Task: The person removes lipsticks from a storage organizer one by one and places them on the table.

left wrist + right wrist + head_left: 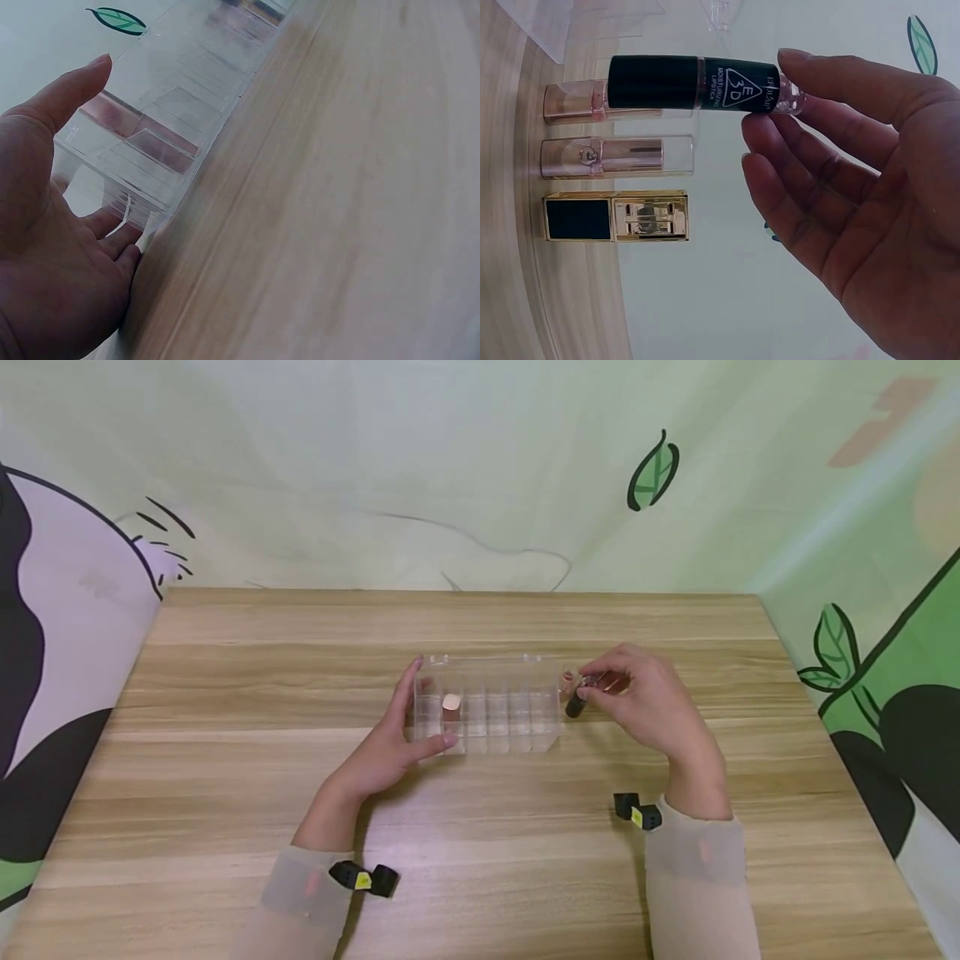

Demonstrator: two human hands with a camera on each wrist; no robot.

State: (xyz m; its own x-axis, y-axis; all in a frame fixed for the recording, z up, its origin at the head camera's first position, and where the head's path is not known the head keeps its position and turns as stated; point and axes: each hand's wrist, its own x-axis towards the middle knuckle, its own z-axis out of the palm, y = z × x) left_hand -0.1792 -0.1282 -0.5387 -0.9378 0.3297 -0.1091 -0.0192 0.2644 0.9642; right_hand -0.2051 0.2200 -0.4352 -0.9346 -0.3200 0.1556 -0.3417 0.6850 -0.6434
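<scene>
A clear compartment organizer (510, 718) stands on the table, with one rose-pink lipstick (451, 708) upright in a compartment toward its left. My left hand (386, 752) holds the organizer's left end, thumb along the front and fingers around the side. Just off the right end, my right hand (648, 702) pinches a black lipstick (656, 82) by its clear tip, the black end tilted down in the head view. Beyond it in the right wrist view stand two pink lipsticks with clear caps (622, 156) and a black-and-gold lipstick (577, 219).
The wood-grain table (480, 852) runs back to a pale printed backdrop (480, 477) with leaf drawings. Small black devices are strapped to both wrists. From the head view, my right hand partly hides the standing lipsticks.
</scene>
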